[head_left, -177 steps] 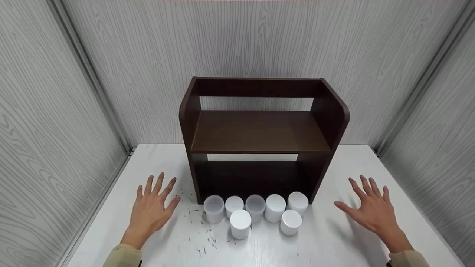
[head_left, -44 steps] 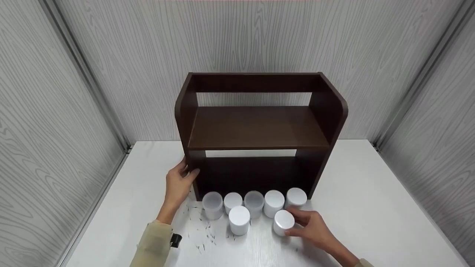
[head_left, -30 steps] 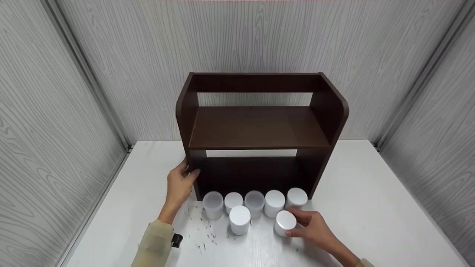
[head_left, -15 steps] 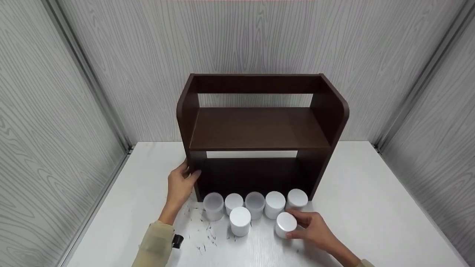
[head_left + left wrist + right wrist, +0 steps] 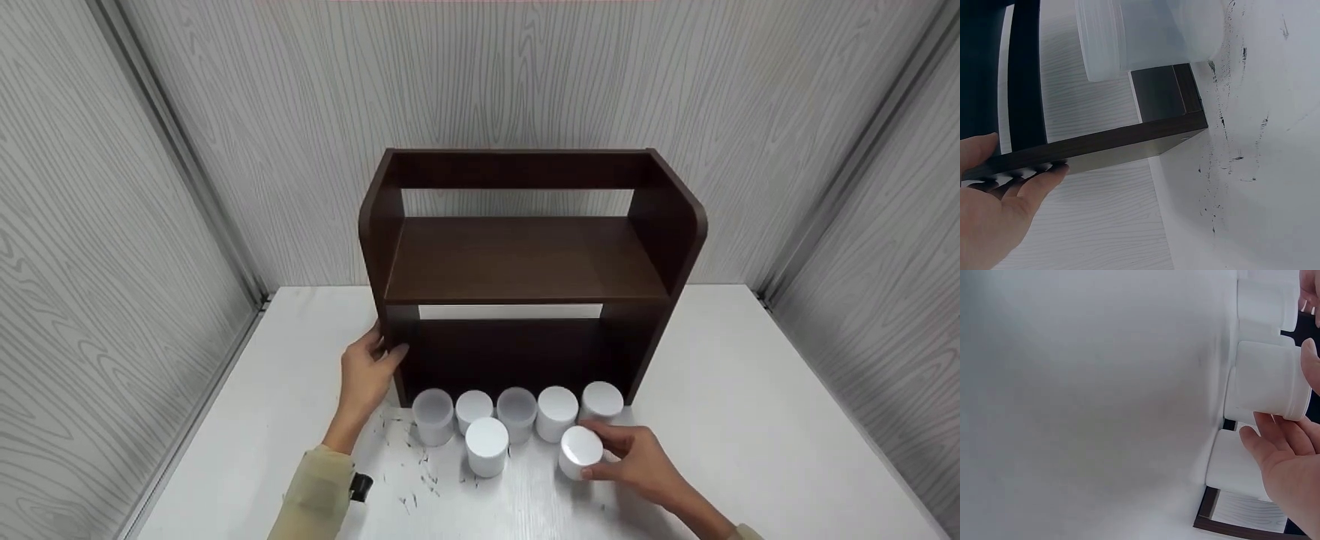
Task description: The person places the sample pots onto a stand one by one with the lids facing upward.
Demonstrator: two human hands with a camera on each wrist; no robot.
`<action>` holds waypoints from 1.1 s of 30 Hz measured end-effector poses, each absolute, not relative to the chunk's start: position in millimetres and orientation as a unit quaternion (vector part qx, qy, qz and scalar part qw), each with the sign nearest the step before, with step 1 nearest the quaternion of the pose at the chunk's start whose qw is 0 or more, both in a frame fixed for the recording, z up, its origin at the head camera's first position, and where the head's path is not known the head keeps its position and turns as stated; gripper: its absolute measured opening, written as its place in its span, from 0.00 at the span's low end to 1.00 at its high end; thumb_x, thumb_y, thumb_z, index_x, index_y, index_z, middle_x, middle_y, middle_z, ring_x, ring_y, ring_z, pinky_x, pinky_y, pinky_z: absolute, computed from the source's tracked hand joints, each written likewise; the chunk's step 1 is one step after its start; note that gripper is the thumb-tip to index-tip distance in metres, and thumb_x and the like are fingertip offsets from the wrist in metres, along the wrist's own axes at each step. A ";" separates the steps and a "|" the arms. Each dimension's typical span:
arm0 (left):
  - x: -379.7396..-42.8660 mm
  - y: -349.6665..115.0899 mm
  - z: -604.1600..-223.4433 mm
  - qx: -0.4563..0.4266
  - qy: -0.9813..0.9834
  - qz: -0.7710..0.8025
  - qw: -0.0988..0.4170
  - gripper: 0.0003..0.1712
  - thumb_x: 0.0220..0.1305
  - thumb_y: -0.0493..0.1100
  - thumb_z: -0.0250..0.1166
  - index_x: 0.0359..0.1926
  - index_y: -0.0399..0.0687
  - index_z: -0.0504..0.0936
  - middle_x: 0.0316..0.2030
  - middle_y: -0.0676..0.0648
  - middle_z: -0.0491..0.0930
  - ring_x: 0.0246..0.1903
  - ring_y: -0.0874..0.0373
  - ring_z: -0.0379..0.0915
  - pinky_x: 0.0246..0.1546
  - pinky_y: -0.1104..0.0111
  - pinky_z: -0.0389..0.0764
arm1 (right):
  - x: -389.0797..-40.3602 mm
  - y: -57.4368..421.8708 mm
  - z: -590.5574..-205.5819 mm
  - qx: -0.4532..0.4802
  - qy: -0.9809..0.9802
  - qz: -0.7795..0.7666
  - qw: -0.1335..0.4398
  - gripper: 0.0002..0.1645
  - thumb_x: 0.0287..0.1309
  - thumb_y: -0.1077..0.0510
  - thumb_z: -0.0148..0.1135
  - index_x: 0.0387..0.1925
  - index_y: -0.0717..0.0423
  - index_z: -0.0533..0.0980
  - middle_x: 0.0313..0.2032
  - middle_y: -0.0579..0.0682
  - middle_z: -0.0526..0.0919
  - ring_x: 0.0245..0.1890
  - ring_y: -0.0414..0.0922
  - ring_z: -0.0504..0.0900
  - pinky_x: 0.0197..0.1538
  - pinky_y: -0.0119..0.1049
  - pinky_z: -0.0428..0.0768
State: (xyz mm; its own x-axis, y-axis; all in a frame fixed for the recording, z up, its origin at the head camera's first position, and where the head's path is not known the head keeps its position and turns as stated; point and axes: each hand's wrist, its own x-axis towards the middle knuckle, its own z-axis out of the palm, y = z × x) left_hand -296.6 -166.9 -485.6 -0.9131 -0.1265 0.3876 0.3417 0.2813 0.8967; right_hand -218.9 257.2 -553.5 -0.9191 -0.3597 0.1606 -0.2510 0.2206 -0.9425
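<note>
A dark brown two-tier shelf stands on the white table. My left hand grips the front edge of its left side panel, thumb inside and fingers outside, as the left wrist view also shows. At the front right, a small white lidded jar stands upright between the thumb and fingers of my right hand. Whether this jar touches the table or is slightly raised, I cannot tell. Another white jar is just behind the right fingers. In the right wrist view, the held jar shows its smooth side.
Along the shelf's front stand more white jars and two translucent-topped containers. One white jar is set forward of that row. Dark scuffs mark the table at left. Grey wood-grain walls enclose the sides and back.
Both hands were spread apart above the table at first. Since then the left has taken hold of the shelf's side and the right a jar. Over the last second, almost nothing moves.
</note>
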 end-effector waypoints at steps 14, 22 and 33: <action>-296.4 -167.7 -487.1 -0.070 -0.775 -0.596 0.196 0.33 0.68 0.31 0.69 0.72 0.31 0.73 0.65 0.32 0.78 0.63 0.36 0.76 0.59 0.56 0.82 | -215.2 255.3 -508.8 -0.205 0.787 -0.580 0.051 0.43 0.48 0.64 0.84 0.65 0.73 0.76 0.64 0.68 0.78 0.66 0.62 0.75 0.65 0.28 0.75; -296.8 -167.5 -487.2 -0.060 -0.783 -0.590 0.190 0.33 0.68 0.32 0.69 0.72 0.30 0.71 0.66 0.31 0.76 0.63 0.36 0.77 0.59 0.56 0.82 | -214.8 252.1 -476.3 -0.211 0.783 -0.582 0.055 0.43 0.48 0.65 0.84 0.65 0.75 0.75 0.64 0.68 0.78 0.68 0.63 0.73 0.65 0.30 0.76; -297.7 -166.6 -485.6 -0.054 -0.790 -0.578 0.198 0.33 0.67 0.32 0.70 0.71 0.29 0.73 0.66 0.30 0.75 0.63 0.35 0.76 0.62 0.51 0.80 | -222.3 243.2 -432.7 -0.216 0.780 -0.586 0.045 0.44 0.46 0.66 0.85 0.64 0.75 0.75 0.63 0.68 0.79 0.66 0.58 0.76 0.63 0.32 0.79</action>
State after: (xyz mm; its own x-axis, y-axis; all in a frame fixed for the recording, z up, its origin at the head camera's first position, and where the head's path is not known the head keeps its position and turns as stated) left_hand -297.7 -166.6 -485.6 -0.9156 -0.1436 0.3756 0.3143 0.3268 0.8913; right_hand -222.3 243.2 -432.7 -0.9023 -0.3905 0.1828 -0.2842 0.2196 -0.9333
